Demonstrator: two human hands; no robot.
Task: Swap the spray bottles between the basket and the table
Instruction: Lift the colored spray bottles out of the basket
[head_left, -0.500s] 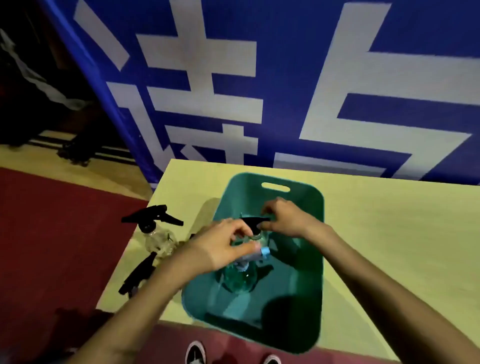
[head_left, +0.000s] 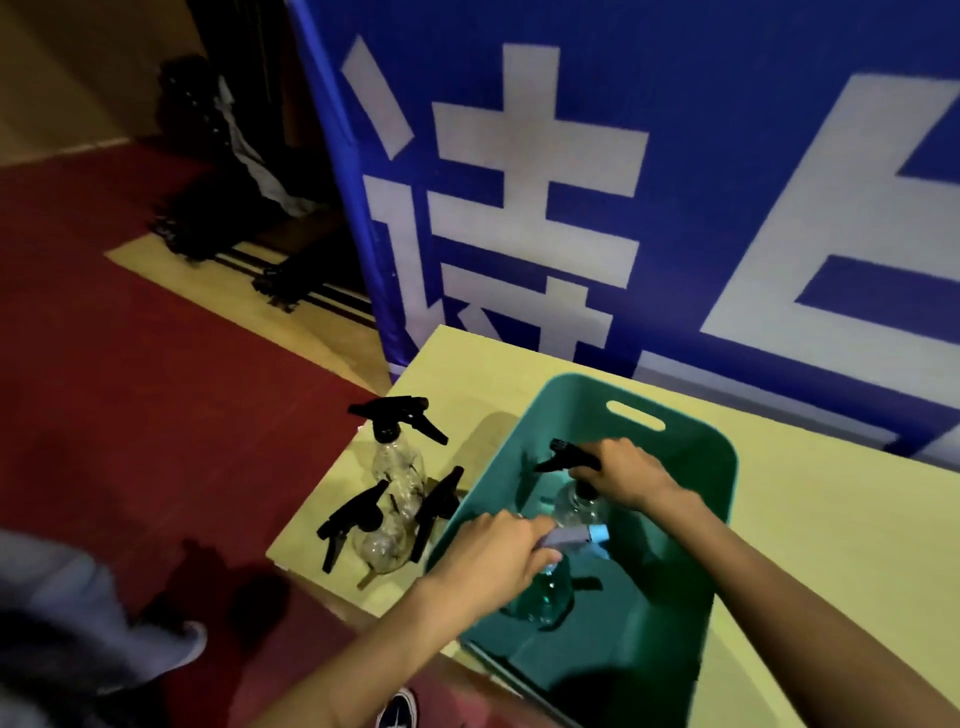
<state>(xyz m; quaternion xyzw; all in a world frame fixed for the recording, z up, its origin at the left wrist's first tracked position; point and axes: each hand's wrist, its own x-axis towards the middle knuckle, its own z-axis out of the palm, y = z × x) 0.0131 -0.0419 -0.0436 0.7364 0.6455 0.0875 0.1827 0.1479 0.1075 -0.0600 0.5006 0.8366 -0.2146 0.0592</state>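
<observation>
Head view: green basket (head_left: 724, 457); hands grip black-trigger bottle (head_left: 574, 506), blue-trigger bottle (head_left: 548, 597) inside.

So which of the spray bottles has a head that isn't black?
The bottle in the basket under the left hand: its spray head is light blue; the others' are black.

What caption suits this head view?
Both hands, left and right, grip spray bottles inside a green basket; three more bottles stand on the table.

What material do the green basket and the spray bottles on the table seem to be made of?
The basket looks like moulded matte plastic: one-piece walls, rounded corners, cut-out handle. The bottles on the table look like clear glossy plastic, see-through with highlights, though glass is possible; their trigger heads look like black plastic.
</observation>
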